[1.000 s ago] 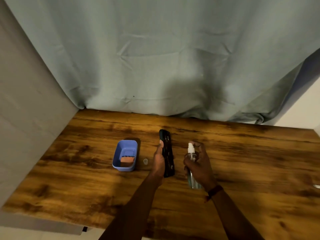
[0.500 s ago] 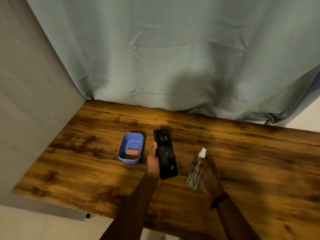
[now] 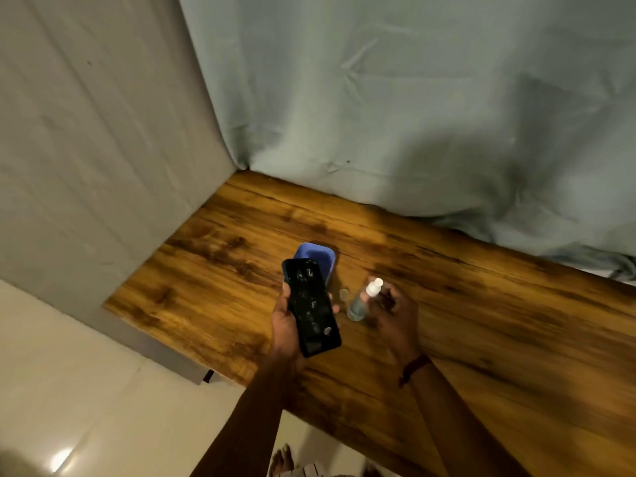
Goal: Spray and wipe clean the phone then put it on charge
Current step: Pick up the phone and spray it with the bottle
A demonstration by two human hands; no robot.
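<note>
Your left hand [image 3: 284, 327] has its grip curled round the phone [image 3: 311, 304], held screen-up above the worktop [image 3: 499, 321], with specks on the glass. At its 3 o'clock, your right hand [image 3: 394, 313] grips the spray bottle [image 3: 359, 302]. The blue dish [image 3: 321, 254] sits at the phone's 12 o'clock.

The phone [image 3: 311, 306] is glossy black, flecked with pale grey spots. At its twelve o'clock, the tray [image 3: 321, 256] is periwinkle blue. At the phone's three o'clock, the spray bottle [image 3: 358, 304] is clear with a faint blue-green tint and has a white nozzle [image 3: 374, 285]. The table [image 3: 481, 321] has an orange-brown wood grain with dark brown streaks and blotches. The curtain [image 3: 378, 98], toward twelve o'clock, is plain pale grey-blue. The wall [image 3: 96, 149] at nine o'clock is flat grey. The floor [image 3: 86, 390] at seven o'clock is cream. The wristband [image 3: 414, 368], at the bottle's five o'clock, is dark red.
</note>
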